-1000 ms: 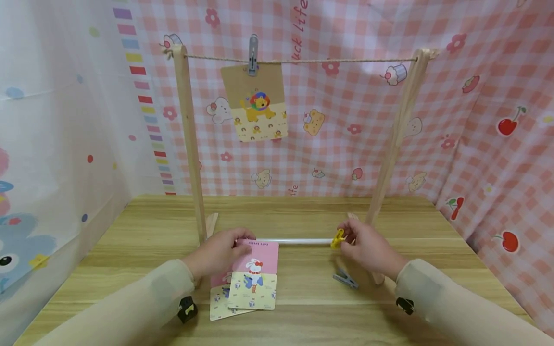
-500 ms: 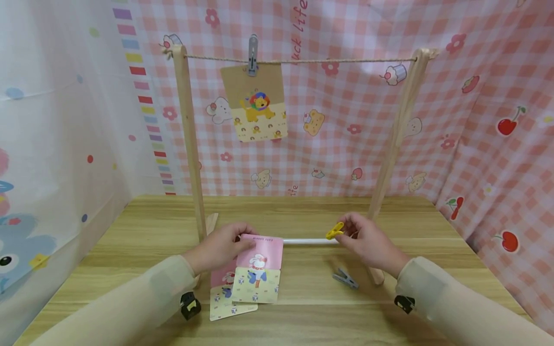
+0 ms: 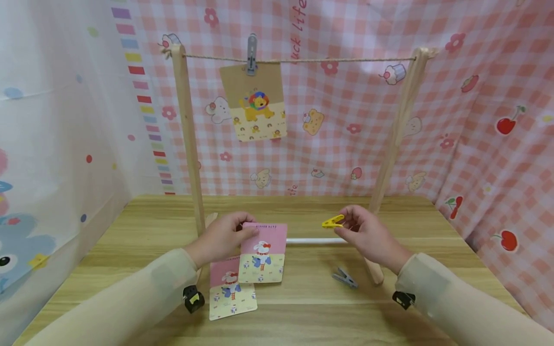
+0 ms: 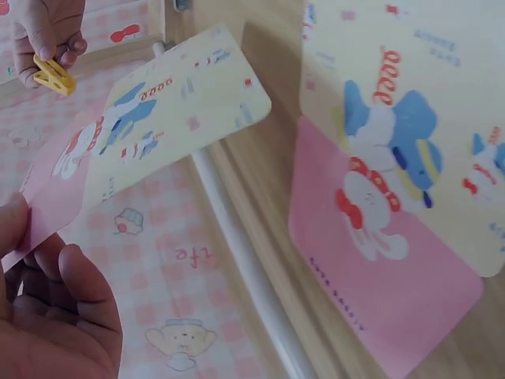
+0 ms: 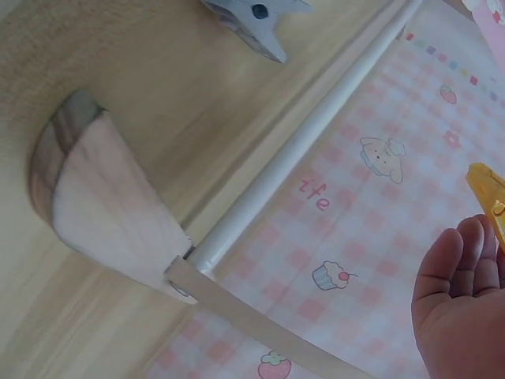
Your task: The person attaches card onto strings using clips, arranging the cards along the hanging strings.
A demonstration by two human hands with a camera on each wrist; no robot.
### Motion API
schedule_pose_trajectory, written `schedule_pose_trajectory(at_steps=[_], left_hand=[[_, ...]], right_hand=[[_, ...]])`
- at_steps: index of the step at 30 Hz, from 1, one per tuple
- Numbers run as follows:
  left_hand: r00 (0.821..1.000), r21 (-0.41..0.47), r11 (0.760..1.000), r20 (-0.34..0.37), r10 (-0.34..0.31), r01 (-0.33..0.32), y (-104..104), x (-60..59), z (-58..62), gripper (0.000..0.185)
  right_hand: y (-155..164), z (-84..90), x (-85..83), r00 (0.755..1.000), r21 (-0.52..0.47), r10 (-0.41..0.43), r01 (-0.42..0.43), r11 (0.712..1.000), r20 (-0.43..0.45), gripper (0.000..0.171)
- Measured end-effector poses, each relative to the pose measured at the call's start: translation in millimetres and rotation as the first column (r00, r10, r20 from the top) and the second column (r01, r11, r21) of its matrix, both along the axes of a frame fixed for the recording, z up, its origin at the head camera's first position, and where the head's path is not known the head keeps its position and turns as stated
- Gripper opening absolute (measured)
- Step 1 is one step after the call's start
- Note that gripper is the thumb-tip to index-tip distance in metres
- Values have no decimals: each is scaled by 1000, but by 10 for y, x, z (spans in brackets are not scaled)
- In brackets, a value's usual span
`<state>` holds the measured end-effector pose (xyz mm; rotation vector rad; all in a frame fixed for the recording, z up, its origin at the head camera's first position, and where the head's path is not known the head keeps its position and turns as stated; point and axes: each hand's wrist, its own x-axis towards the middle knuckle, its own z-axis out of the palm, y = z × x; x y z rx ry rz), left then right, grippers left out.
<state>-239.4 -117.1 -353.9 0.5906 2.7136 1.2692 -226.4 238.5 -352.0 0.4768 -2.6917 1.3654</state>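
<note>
My left hand [image 3: 220, 240] pinches a pink and yellow rabbit card [image 3: 263, 259] by its top left corner, thumb in front. The card is raised off the table and partly overlaps a second rabbit card [image 3: 232, 295] lying on the wood. In the left wrist view the held card [image 4: 146, 118] tilts away from the thumb. My right hand [image 3: 372, 238] pinches a yellow clothespin [image 3: 332, 221] between thumb and fingers, above the white rod. A grey clothespin [image 3: 345, 278] lies on the table below that hand.
A wooden frame with a left post [image 3: 188, 129] and right post [image 3: 400, 125] carries a twine line [image 3: 329, 60]. From it hangs a lion card [image 3: 258, 105] under a grey clothespin [image 3: 252, 54]. A white rod [image 3: 316, 240] runs low between the posts.
The left hand has lifted its rabbit card up and slightly right, uncovering more of the card beneath. The right hand has risen a little, and its yellow clothespin has turned to point left.
</note>
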Motion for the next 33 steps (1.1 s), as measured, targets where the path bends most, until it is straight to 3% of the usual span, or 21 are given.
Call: schedule_pose_trajectory(at_steps=[8, 19, 33], left_hand=[[999, 9, 999, 7, 52, -52, 28, -28, 113, 12], [997, 30, 998, -67, 49, -48, 86, -135, 253, 17], [989, 23, 997, -131, 74, -72, 168, -196, 479, 25]], right_hand=[[-22, 78, -18, 997, 0, -13, 13, 1000, -73, 23], [-41, 222, -28, 997, -42, -22, 19, 999, -74, 25], [-88, 465, -77, 990, -101, -26, 12, 995, -138, 19]])
